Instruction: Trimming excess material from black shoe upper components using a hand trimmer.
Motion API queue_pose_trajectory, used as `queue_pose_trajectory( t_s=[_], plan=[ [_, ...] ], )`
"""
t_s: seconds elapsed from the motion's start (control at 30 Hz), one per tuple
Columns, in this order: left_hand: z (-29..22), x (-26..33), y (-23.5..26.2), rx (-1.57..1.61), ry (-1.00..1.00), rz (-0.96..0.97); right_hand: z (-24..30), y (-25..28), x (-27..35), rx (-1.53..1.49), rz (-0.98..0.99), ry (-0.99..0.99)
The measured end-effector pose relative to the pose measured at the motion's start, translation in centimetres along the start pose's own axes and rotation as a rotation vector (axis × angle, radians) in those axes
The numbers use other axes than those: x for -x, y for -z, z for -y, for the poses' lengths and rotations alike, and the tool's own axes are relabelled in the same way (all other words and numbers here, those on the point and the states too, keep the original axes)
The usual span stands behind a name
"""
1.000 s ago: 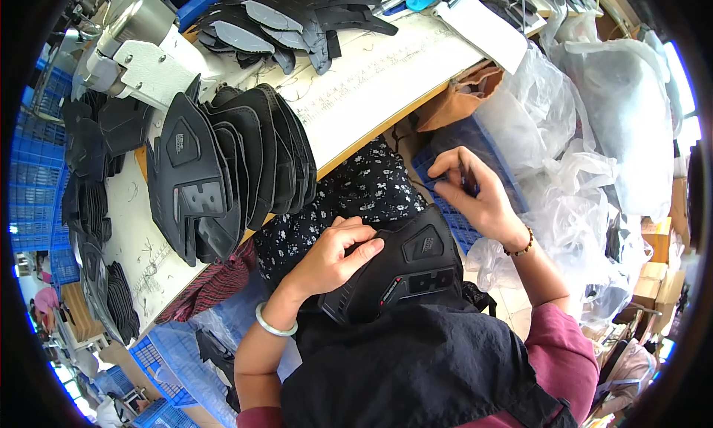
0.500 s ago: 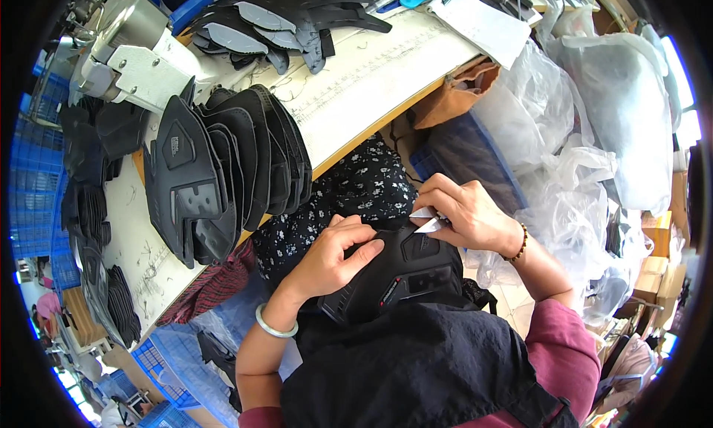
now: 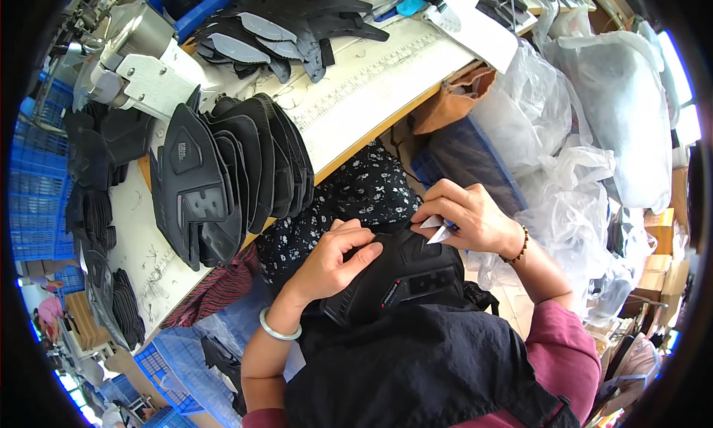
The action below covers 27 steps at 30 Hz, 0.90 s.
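Head view: left hand [image 3: 328, 261] pinches the panel [image 3: 429, 279], likely steadying it for the right hand [image 3: 474, 218], which grips snips [image 3: 440, 235]

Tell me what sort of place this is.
Probably a sewing workshop: what looks like a sewing machine stands at the table, near stacked black panels, and the right hand holds snips.

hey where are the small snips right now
In the head view, the small snips are right of centre, held in the right hand, close to the upper edge of the black panel.
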<state>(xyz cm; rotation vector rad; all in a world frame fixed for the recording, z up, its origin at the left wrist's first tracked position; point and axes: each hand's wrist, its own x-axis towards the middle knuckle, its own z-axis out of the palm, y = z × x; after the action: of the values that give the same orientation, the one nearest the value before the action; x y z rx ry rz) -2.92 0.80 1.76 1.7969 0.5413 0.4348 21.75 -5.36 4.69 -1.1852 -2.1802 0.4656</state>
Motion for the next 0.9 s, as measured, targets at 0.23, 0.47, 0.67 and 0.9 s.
queue_pose_trajectory(
  t_s=[0.23, 0.47, 0.67, 0.9],
  plan=[
    [-0.9, 0.5, 0.3, -0.054, -0.047, -0.088, -0.4, -0.4, -1.0, 0.002, 0.006, 0.027],
    [-7.0, 3.9, 4.5, -0.395, -0.417, -0.339, -0.7, 0.1, -2.8, -0.653, -0.501, -0.408],
    [-7.5, 7.9, 16.6, -0.726, -0.109, -0.874, 2.4, 1.0, -12.7, -0.702, -0.068, -0.658],
    [-4.9, 5.7, 16.1, -1.134, 0.036, -0.9, -0.2, 0.2, -18.5, -0.8, 0.363, -0.704]
  ],
)
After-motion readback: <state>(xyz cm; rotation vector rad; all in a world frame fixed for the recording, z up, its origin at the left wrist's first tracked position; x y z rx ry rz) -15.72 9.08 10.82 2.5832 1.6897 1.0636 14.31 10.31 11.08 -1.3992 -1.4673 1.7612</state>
